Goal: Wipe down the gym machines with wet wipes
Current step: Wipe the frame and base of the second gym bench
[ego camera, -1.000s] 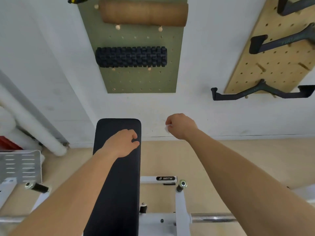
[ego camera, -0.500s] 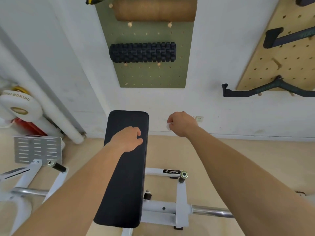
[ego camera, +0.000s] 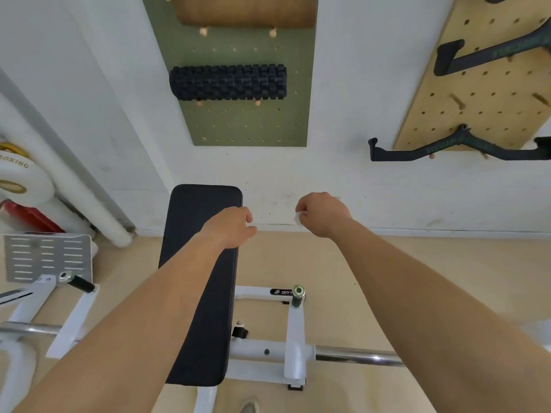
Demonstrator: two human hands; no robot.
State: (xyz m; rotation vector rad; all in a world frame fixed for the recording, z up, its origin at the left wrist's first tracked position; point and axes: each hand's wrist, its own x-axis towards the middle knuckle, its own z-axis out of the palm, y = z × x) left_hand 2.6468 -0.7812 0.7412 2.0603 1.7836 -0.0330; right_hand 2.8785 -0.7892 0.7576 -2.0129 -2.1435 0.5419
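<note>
The black bench pad (ego camera: 196, 293) runs lengthwise away from the camera, its far end close to the white wall (ego camera: 343, 114), and it sits on a white machine frame (ego camera: 293, 338). To the pad's right the frame carries a chrome bar (ego camera: 357, 357) over a pale wood-toned floor (ego camera: 417, 263).

The left hand (ego camera: 231, 226) is over the pad's far right edge, fingers curled under in a loose fist with nothing showing in it (whether it touches the pad cannot be told). The right hand (ego camera: 322, 214) is in the air to the right of the pad's far end, its fingertips pinched together on a small white wet wipe (ego camera: 298, 217).

On the wall above the pad hangs a green pegboard (ego camera: 253, 126) with a black knobbed foam roller (ego camera: 228, 81) and, higher, a brown roller (ego camera: 244, 10). Up and to the right of the pad is a wooden pegboard (ego camera: 477, 108) with a black cable handle (ego camera: 447, 150) at its lower edge. Left of the pad are a perforated metal plate (ego camera: 44, 254) and a slanting white pipe (ego camera: 74, 192).
</note>
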